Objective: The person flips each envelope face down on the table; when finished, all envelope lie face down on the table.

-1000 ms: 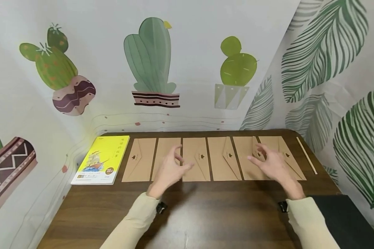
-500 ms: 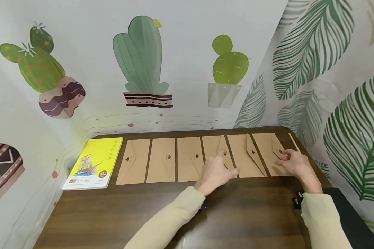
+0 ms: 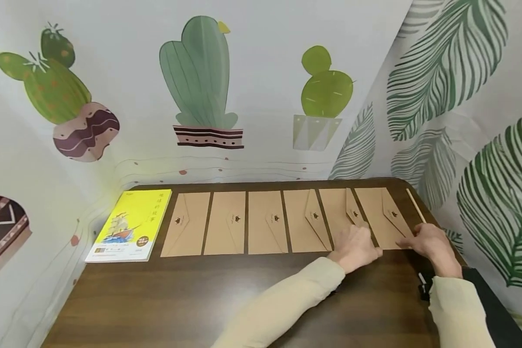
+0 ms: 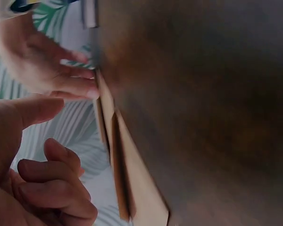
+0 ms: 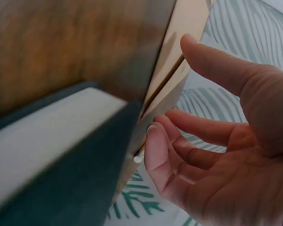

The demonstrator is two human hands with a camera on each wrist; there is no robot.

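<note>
Several brown kraft envelopes lie in a row on the dark wooden table, their flaps marked with a small crown. My left hand (image 3: 355, 246) is over the near end of the second envelope from the right (image 3: 336, 210), fingers loosely curled and holding nothing. The left wrist view shows its thumb apart from the bent fingers (image 4: 56, 188). My right hand (image 3: 432, 245) is at the near right corner of the rightmost envelope (image 3: 371, 215). Close by its fingertips is a thin pencil-like wooden stick (image 3: 414, 203), partly hidden; in the right wrist view the thumb stands apart from the fingers.
A yellow book (image 3: 132, 217) with a ship on its cover lies left of the row. A black flat object (image 3: 483, 295) sits at the right, beside my right sleeve. Behind the table (image 3: 156, 299) hangs a cloth (image 3: 269, 82) printed with cacti and leaves.
My left hand has moved right along the row, from the second and third envelopes to the fifth. My right hand has moved right and reached the last envelope's near corner.
</note>
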